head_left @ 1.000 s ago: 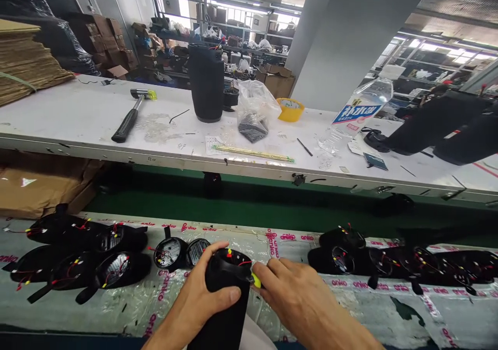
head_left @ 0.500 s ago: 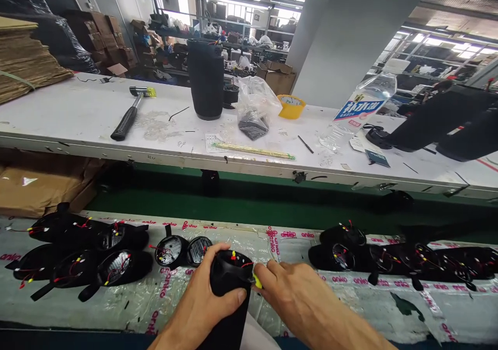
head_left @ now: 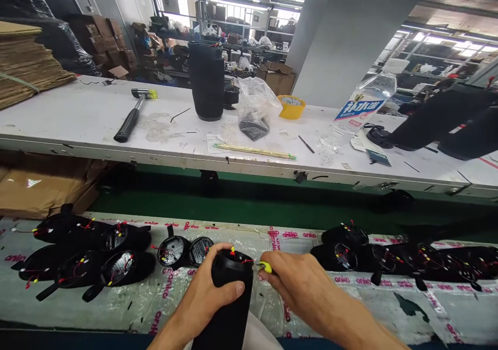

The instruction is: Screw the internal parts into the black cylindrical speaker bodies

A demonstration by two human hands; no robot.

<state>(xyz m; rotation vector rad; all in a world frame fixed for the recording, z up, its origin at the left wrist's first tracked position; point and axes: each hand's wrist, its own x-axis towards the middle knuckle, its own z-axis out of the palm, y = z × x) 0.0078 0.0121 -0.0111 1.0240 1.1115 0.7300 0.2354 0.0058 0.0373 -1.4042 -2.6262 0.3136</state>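
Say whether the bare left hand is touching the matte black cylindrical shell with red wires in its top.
Touching. The head view shows the left hand gripping the shell, its thumb lying across the front below the rim.

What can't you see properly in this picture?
All in the head view:
- The bottom of the black tube: cut off by the lower edge.
- Most of the yellow tool: covered by the right hand.
- What the dark thing in the bag is: crinkly plastic blurs it.
- Words on the dark card: too small.
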